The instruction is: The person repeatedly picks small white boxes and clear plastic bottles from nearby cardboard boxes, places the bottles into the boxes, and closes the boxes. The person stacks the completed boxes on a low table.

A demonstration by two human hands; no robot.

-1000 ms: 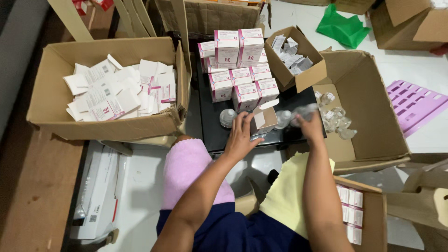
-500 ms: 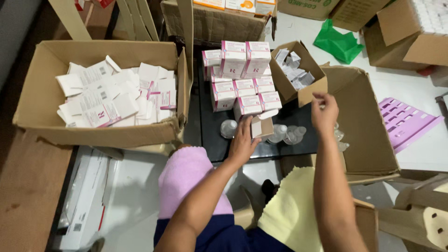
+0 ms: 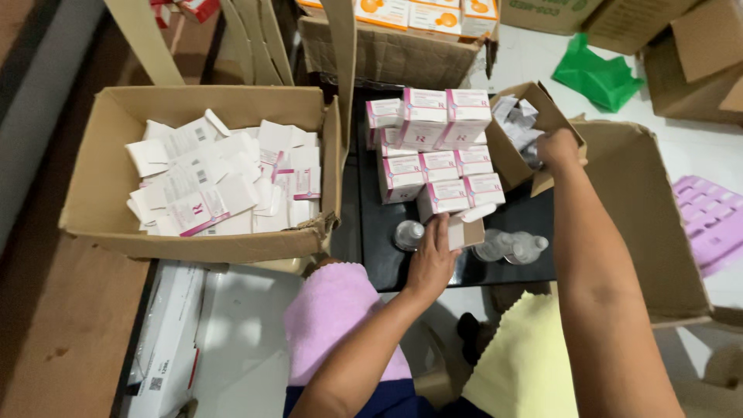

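**Packing station, black tray amid cardboard cartons**

Black tray (image 3: 371,232) is sitting between open cartons on the floor. Nearest, left hand (image 3: 431,259) is reaching forward, fingers pinching a small open box (image 3: 467,226) beside clear vials (image 3: 511,248). Farther out, right arm is extending; right hand (image 3: 559,147) is dipping into a small carton (image 3: 515,159), grip hidden. Pink-and-white boxes (image 3: 437,147) are standing stacked behind.

I am seeing bare black tray (image 3: 371,240) lying open left of my left hand (image 3: 430,259). Stacked pink-and-white cartons (image 3: 437,151) are blocking the way ahead, clear bottles (image 3: 511,248) are crowding its right, and the small cardboard box (image 3: 507,147) is hemming in my right hand (image 3: 557,149).
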